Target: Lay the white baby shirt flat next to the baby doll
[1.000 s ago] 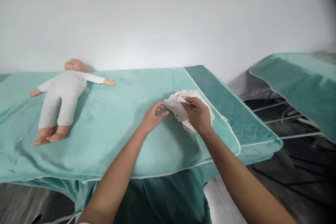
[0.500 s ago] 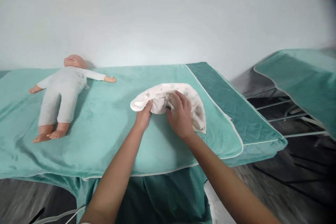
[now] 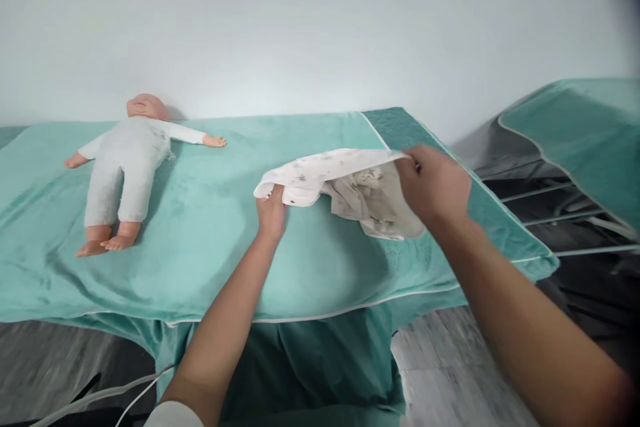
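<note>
A white baby garment (image 3: 345, 163) with small printed figures is stretched between my two hands above the bed. My left hand (image 3: 273, 213) is closed on its left end, with the fingers partly under the fabric. At the upper right edge my right hand (image 3: 437, 183) pinches the cloth in a closed grip. Below that edge the garment's crumpled inner side sags and hangs in folds; its full shape cannot be made out. Farther left, a baby doll (image 3: 133, 153) in a white cloth body lies on its back, arms spread and feet toward me.
A green velvety cover (image 3: 210, 267) with white piping lies over the bed, its front hanging down. A white wall (image 3: 300, 40) rises behind. To the right stands a metal frame (image 3: 545, 220) partly under another green cover (image 3: 590, 140). Pale cables (image 3: 115, 390) run at lower left.
My right hand has moved right from the middle of the garment, pulling its edge out straight. The left hand stays at the left end. The view has tilted slightly down.
</note>
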The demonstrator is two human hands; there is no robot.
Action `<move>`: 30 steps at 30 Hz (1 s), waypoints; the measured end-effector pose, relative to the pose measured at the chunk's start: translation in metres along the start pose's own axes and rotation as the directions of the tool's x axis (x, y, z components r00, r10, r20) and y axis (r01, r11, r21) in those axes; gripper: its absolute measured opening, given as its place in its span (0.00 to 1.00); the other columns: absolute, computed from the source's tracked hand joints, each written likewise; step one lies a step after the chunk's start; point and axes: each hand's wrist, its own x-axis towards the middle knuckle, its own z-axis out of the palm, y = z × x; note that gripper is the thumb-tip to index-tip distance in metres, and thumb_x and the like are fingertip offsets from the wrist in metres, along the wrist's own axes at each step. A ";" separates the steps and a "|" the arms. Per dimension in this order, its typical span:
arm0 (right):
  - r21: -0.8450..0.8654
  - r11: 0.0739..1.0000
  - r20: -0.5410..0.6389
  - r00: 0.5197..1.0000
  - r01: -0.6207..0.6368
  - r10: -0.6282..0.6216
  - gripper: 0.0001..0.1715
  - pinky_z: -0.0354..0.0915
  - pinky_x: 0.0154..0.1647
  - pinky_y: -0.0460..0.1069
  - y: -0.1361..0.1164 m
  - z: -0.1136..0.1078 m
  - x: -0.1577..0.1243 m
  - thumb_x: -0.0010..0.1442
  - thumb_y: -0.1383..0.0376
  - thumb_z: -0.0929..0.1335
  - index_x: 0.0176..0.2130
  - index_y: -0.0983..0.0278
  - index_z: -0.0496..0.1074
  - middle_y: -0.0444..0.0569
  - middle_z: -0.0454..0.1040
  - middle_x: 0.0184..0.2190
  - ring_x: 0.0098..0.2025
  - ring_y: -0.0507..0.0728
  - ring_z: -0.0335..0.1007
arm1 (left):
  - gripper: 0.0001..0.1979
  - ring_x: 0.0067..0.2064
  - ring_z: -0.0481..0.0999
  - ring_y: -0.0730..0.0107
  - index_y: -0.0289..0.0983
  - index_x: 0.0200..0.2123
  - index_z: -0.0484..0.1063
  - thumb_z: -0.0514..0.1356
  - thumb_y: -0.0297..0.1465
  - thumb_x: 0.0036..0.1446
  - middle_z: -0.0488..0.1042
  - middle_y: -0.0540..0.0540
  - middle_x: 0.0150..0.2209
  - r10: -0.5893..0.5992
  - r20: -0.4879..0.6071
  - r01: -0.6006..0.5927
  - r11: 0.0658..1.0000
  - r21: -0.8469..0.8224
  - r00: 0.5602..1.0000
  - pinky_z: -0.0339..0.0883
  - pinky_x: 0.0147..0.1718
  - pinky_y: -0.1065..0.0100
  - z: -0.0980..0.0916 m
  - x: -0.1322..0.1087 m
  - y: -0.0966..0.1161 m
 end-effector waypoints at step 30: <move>0.023 0.972 0.227 0.945 0.234 -0.233 0.34 0.61 0.66 0.72 -0.042 0.065 -0.089 0.67 0.61 0.64 0.69 0.67 0.59 0.68 0.60 0.69 0.72 0.76 0.54 | 0.29 0.68 0.68 0.56 0.41 0.53 0.75 0.44 0.52 0.69 0.79 0.43 0.57 0.041 0.174 0.002 0.971 -0.240 0.984 0.64 0.67 0.49 -0.053 0.019 0.058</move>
